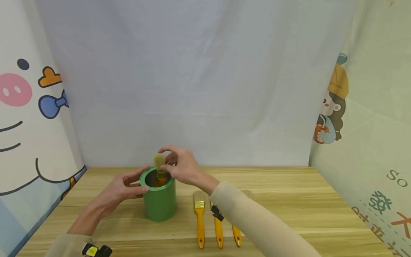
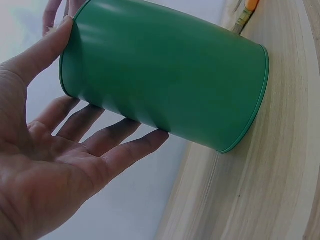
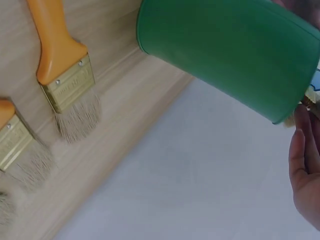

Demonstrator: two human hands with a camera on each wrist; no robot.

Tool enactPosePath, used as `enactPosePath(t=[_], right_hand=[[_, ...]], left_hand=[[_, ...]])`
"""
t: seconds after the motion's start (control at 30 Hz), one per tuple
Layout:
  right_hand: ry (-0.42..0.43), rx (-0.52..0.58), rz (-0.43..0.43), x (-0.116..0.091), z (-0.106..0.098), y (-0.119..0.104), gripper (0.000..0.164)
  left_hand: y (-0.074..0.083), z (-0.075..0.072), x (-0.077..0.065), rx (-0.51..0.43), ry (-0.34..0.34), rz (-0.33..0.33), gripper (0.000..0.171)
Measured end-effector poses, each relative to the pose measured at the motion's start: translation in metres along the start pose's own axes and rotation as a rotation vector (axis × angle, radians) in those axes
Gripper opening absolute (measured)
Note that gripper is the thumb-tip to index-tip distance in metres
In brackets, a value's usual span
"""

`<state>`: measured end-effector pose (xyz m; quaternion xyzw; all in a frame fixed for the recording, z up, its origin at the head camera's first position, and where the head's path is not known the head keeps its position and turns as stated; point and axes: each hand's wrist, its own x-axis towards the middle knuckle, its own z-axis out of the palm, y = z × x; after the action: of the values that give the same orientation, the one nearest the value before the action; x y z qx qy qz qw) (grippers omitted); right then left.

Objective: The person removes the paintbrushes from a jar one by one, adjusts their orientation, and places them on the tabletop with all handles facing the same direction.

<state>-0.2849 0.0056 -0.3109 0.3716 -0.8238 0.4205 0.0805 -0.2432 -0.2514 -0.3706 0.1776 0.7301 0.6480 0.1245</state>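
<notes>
A green cylindrical container (image 1: 160, 205) stands upright on the wooden table. My left hand (image 1: 123, 187) holds it from the left, the thumb at the rim and the other fingers along the wall, as the left wrist view shows. Inside stands a paintbrush (image 1: 159, 162), pale bristles up above the rim and its orange handle down in the container. My right hand (image 1: 183, 166) pinches this brush near its metal ferrule, with the index finger arched over beside the bristles. In the right wrist view those fingers (image 3: 306, 150) are right at the rim, partly cut off by the frame.
To the right of the container, three more paintbrushes lie side by side, bristles away from me: the nearest brush (image 1: 199, 221), a middle brush (image 1: 218, 230) and a right brush (image 1: 237, 235), the last two partly under my right sleeve. A pale cloth backdrop (image 1: 199, 89) hangs behind the table.
</notes>
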Motion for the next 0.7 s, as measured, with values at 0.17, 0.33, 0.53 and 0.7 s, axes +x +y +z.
enactPosePath(t=[0.17, 0.33, 0.53, 0.7], right_hand=[[0.042, 0.024, -0.004, 0.004, -0.009, -0.004, 0.039], [0.071, 0.07, 0.004, 0.006, -0.017, -0.008, 0.039], [0.097, 0.151, -0.022, 0.007, -0.026, -0.011, 0.038], [0.128, 0.206, -0.065, 0.011, -0.034, -0.014, 0.037]], left_hand=[[0.0, 0.001, 0.0, 0.002, 0.003, 0.007, 0.08], [0.0, 0.001, 0.0, 0.006, 0.005, 0.005, 0.079], [0.001, 0.001, 0.0, 0.009, 0.005, -0.001, 0.08], [0.0, 0.0, 0.0, 0.011, 0.004, 0.003, 0.081]])
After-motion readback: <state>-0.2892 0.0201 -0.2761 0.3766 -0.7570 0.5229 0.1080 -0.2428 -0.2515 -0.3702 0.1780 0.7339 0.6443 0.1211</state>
